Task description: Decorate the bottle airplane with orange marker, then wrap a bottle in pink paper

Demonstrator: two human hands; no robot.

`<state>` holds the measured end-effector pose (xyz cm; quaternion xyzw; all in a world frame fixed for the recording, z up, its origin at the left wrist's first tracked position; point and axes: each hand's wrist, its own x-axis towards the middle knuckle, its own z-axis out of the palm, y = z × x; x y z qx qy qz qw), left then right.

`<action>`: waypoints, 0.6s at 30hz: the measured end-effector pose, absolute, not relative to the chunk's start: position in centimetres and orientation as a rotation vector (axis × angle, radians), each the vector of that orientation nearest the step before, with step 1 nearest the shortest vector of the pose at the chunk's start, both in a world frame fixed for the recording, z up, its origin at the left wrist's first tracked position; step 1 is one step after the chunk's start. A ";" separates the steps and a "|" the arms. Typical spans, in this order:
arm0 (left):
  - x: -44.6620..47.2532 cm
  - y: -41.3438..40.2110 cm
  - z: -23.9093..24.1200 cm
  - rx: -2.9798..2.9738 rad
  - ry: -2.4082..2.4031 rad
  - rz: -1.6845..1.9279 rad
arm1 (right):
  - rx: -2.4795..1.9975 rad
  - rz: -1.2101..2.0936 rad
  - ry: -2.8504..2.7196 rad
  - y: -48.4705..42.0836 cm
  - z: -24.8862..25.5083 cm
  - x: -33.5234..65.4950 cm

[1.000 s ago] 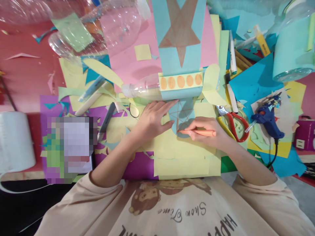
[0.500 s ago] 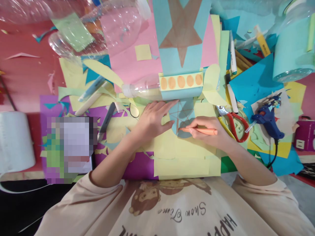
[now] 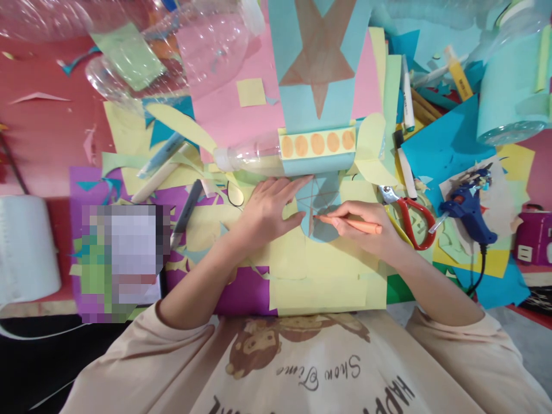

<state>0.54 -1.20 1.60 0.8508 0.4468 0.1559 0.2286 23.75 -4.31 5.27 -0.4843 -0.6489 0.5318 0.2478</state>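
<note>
Light-blue paper cutout (image 3: 321, 201) with a thin star outline lies in front of me on pale-yellow paper (image 3: 328, 273), its rounded end towards me. Left hand (image 3: 273, 210) is spread loosely, palm down and gripping nothing, with the index fingertip on the cutout's far left edge and the thumb held apart at its left side. Right hand (image 3: 371, 238) has its fingers closed round an orange marker (image 3: 360, 224) in a writing grip, the tip at the star's left part, by a thicker orange stroke. Just beyond the cutout, a clear plastic bottle (image 3: 259, 154) lies on its side, cap to the left, with a strip of orange dots (image 3: 317, 142) along its blue wrap. Farther off is a blue sheet bearing a brown star (image 3: 319, 57). To the right of my marker are red-and-yellow-handled scissors (image 3: 405, 214), and beyond them, farther right, a blue glue gun (image 3: 468, 207). Purple paper (image 3: 245, 293) lies near my left forearm, over the reddish desk (image 3: 38, 126).
</note>
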 end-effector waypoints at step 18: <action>0.5 -1.3 1.3 2.376 1.228 0.478 | -1.258 1.428 -1.515 -4.5 4.1 23.8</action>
